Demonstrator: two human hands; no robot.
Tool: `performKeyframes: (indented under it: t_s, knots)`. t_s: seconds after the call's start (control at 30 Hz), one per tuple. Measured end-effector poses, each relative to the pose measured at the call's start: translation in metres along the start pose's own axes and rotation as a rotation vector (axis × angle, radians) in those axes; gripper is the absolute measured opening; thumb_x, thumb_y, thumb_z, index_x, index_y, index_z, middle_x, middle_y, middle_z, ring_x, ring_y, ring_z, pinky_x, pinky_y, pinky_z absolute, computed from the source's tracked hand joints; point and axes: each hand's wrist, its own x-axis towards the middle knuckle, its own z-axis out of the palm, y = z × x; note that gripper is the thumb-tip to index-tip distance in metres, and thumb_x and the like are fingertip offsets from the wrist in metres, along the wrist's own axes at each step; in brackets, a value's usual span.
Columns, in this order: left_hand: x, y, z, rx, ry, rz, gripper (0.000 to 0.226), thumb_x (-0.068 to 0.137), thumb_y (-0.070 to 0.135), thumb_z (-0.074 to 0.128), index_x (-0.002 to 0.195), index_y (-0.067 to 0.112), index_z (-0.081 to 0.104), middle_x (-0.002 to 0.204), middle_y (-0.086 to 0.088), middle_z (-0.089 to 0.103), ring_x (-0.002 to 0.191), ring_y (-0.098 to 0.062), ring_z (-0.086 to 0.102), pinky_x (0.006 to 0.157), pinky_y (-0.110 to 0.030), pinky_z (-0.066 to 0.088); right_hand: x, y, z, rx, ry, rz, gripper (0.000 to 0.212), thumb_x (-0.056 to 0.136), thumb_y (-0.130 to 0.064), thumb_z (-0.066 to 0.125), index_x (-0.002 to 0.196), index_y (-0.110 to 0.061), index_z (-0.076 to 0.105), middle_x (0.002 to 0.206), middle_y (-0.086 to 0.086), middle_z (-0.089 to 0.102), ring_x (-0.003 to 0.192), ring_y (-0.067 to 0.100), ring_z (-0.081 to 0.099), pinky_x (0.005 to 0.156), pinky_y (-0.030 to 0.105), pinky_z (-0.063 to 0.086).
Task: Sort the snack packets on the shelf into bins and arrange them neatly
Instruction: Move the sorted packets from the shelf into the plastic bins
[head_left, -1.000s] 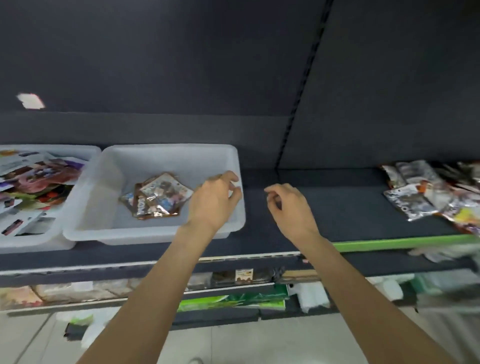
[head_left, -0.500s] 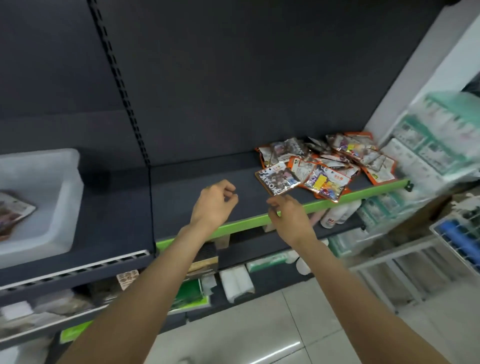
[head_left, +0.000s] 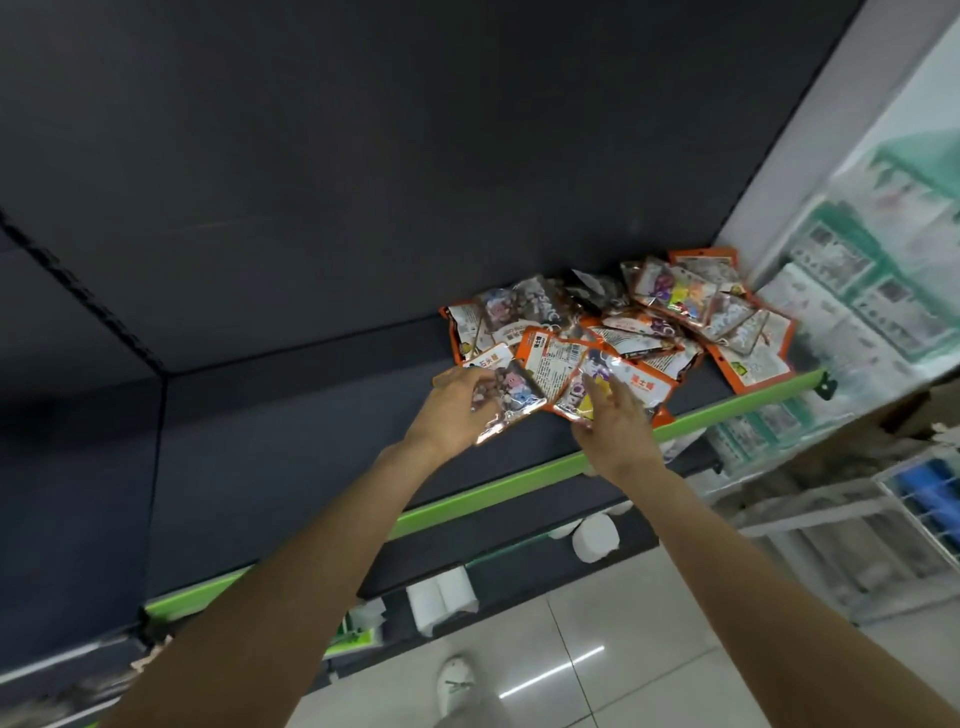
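Right of the frame's centre, a loose heap of glossy orange-edged foil snack packets (head_left: 623, 322) lies on a dark grey shelf board (head_left: 291, 415) with a bright green front strip (head_left: 498, 491), the packets overlapping at all angles and reaching to the shelf's right end. The person's left hand (head_left: 452, 410) comes up from the lower left and has its fingers curled around a small shiny packet with cartoon figures and a pinkish edge (head_left: 511, 397) at the near left edge of the heap; the packet looks tilted, its lower corner sticking out below the hand. The right hand (head_left: 613, 421) is just beside it, fingers spread and slightly bent over a shiny packet with a yellow and purple print (head_left: 592, 387); whether it is gripping that packet or only touching it cannot be told. The two hands are close but not touching. Below the shelf, in the lower middle of the frame, white paper rolls (head_left: 441, 597) sit on a lower shelf, and a pale tiled floor (head_left: 623, 649) shows under them. At the far right, blurred green and white packages (head_left: 872, 249) are stacked.
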Motion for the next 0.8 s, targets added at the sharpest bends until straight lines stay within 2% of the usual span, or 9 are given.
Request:
performKeyframes:
  t_s: [0.07, 0.17, 0.27, 0.37, 0.43, 0.5, 0.6, 0.67, 0.8]
  knots:
    - [0.017, -0.007, 0.006, 0.139, -0.038, -0.059, 0.057, 0.095, 0.031, 0.054, 0.146, 0.016, 0.032, 0.154, -0.007, 0.028, 0.140, -0.025, 0.025, 0.112, -0.031, 0.026, 0.015, 0.013, 0.003, -0.035, -0.028, 0.034, 0.066, 0.098, -0.035, 0.045, 0.152, -0.027, 0.006, 0.159, 0.014, -0.005, 0.146, 0.030, -0.007, 0.118, 0.047, 0.007]
    - [0.028, -0.019, 0.013, 0.231, -0.050, -0.179, 0.073, 0.093, 0.040, 0.056, 0.152, 0.021, 0.017, 0.160, -0.006, 0.008, 0.147, -0.025, 0.007, 0.118, -0.044, 0.015, 0.028, 0.028, 0.008, -0.083, -0.049, -0.026, 0.069, 0.098, -0.039, 0.043, 0.152, -0.029, 0.001, 0.158, 0.015, -0.006, 0.146, 0.031, -0.007, 0.118, 0.047, 0.007]
    - [0.029, -0.027, 0.020, 0.249, -0.042, -0.251, 0.074, 0.090, 0.040, 0.061, 0.150, 0.022, 0.022, 0.158, -0.006, 0.017, 0.144, -0.027, 0.016, 0.115, -0.047, 0.021, 0.039, 0.038, 0.007, -0.122, -0.028, -0.172, 0.069, 0.098, -0.042, 0.041, 0.151, -0.030, -0.002, 0.159, 0.010, -0.005, 0.147, 0.028, -0.006, 0.118, 0.045, 0.009]
    - [0.026, -0.022, 0.023, 0.239, 0.086, -0.317, 0.076, 0.081, 0.037, 0.071, 0.145, 0.024, 0.033, 0.142, -0.007, 0.037, 0.131, -0.028, 0.031, 0.105, -0.045, 0.032, 0.053, 0.043, -0.002, -0.078, -0.066, -0.342, 0.070, 0.096, -0.045, 0.044, 0.151, -0.030, 0.002, 0.160, 0.007, 0.000, 0.147, 0.026, -0.002, 0.118, 0.044, 0.015]
    - [0.024, -0.017, 0.025, 0.232, 0.162, -0.414, 0.079, 0.077, 0.036, 0.076, 0.143, 0.021, 0.036, 0.134, -0.010, 0.040, 0.127, -0.029, 0.033, 0.103, -0.046, 0.034, 0.060, 0.042, -0.010, -0.056, -0.124, -0.416, 0.069, 0.097, -0.046, 0.043, 0.151, -0.032, 0.003, 0.160, 0.003, 0.001, 0.147, 0.023, 0.000, 0.117, 0.042, 0.020]
    - [0.025, -0.013, 0.029, 0.185, 0.234, -0.482, 0.072, 0.076, 0.030, 0.077, 0.138, 0.014, 0.043, 0.131, -0.012, 0.046, 0.125, -0.030, 0.037, 0.103, -0.041, 0.034, 0.067, 0.042, -0.019, -0.069, -0.189, -0.458, 0.065, 0.099, -0.041, 0.039, 0.151, -0.031, 0.002, 0.160, -0.002, 0.000, 0.147, 0.019, -0.001, 0.112, 0.038, 0.028]
    - [0.030, 0.002, 0.036, 0.003, 0.269, -0.464, 0.047, 0.079, 0.012, 0.073, 0.123, 0.007, 0.060, 0.121, -0.010, 0.062, 0.117, -0.025, 0.052, 0.093, -0.025, 0.039, 0.075, 0.041, -0.029, -0.107, -0.228, -0.509, 0.063, 0.101, -0.036, 0.040, 0.152, -0.028, 0.004, 0.159, -0.006, 0.004, 0.146, 0.018, 0.006, 0.104, 0.036, 0.037]
    - [0.035, 0.017, 0.041, -0.135, 0.256, -0.458, 0.043, 0.081, 0.005, 0.071, 0.123, 0.008, 0.061, 0.120, -0.008, 0.062, 0.113, -0.019, 0.056, 0.084, -0.017, 0.041, 0.080, 0.041, -0.033, -0.146, -0.221, -0.537, 0.062, 0.099, -0.037, 0.042, 0.152, -0.026, 0.011, 0.159, -0.006, 0.008, 0.145, 0.017, 0.012, 0.103, 0.036, 0.038]
    - [0.046, 0.036, 0.048, -0.193, 0.253, -0.447, 0.040, 0.085, 0.004, 0.066, 0.123, 0.015, 0.059, 0.117, -0.003, 0.064, 0.096, -0.012, 0.059, 0.074, -0.020, 0.046, 0.086, 0.040, -0.035, -0.126, -0.254, -0.545, 0.064, 0.098, -0.035, 0.047, 0.152, -0.025, 0.015, 0.158, -0.004, 0.013, 0.145, 0.018, 0.014, 0.107, 0.036, 0.035]
